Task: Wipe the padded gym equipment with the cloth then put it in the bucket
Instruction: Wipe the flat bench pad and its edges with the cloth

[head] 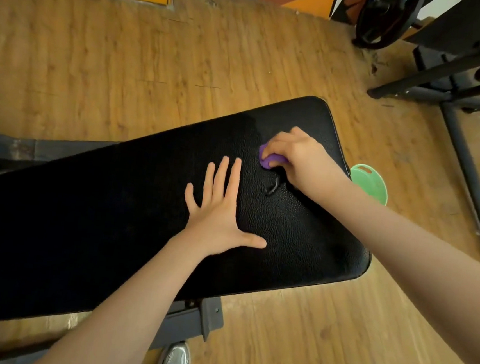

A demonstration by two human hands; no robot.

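On the black padded bench (143,202), our right hand (300,155) clamps the purple cloth (267,161); left hand (218,209) lies flat, fingers spread. We should press evenly, sweeping toward eight o'clock.

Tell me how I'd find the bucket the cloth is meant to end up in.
Start at the big black padded bench filling the middle of the view. Follow it to its far right edge, just past the right hand holding the purple cloth. The bucket sits on the wooden floor there, half hidden by the bench: the only pale green thing around.
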